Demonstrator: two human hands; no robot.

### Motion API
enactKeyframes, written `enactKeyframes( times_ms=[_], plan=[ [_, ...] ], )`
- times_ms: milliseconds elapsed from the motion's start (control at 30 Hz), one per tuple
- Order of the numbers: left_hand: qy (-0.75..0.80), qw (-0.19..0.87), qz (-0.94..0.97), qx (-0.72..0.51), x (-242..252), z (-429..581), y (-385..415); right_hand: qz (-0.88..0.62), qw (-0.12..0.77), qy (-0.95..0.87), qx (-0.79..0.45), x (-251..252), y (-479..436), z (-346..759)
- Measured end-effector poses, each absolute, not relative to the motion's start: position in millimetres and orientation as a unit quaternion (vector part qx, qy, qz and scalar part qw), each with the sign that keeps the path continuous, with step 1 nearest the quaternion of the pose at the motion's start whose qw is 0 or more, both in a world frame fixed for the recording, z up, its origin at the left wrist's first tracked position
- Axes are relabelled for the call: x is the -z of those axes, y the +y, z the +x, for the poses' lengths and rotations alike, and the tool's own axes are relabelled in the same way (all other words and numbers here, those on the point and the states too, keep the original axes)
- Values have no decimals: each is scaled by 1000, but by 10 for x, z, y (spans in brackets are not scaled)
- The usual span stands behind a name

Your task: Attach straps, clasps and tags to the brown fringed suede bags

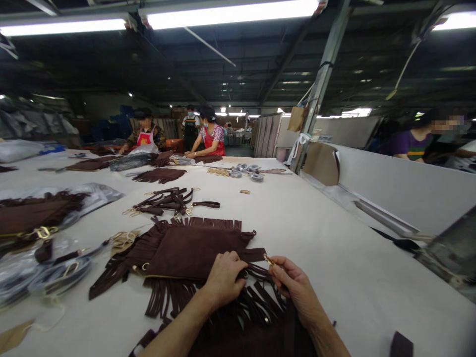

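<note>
Left hand (225, 276) grips bag (189, 248); right hand (293, 282) pinches clasp (268, 260).

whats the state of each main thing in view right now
brown fringed bag, lying flat, fringe spread out
left hand, fingers curled on the bag's right end
right hand, pinching the gold clasp
gold clasp, held; open or shut unclear
short brown straps, loosely heaped
ceiling lights, lit

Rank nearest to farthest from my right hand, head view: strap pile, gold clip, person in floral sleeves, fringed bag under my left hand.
1. Gold clip: in the right hand.
2. Fringed bag: left, under the left hand.
3. Strap pile: left, beyond the bag.
4. Person in floral sleeves: far background, left.
</note>
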State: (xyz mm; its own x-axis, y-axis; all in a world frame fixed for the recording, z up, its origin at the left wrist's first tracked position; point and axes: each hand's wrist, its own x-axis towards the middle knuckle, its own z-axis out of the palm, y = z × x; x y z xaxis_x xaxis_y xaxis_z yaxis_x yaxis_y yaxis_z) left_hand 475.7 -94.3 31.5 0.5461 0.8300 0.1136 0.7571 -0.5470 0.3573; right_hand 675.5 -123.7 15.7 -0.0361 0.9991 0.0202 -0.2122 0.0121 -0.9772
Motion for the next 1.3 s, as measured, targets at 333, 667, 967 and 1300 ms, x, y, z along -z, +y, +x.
enactKeyframes(
  times_ms=[333, 667, 967, 1300],
  plan=[
    [510, 145, 842, -99, -342, 4831, -935, -443, 368, -634, -516, -103, -1276, 6675],
    [444, 242, 853, -126, -349, 4665, -830, -470, 363, -636, -493, -93, -1241, 6555],
    [431, 357, 806, -195, -406, 4606, -793, -481, 320, -633, -514, -98, -1212, 6499],
    [439, 313, 819, -196, -350, 4704, -803, -482, 366, -691, -394, -51, -1196, 6510]
  ],
)
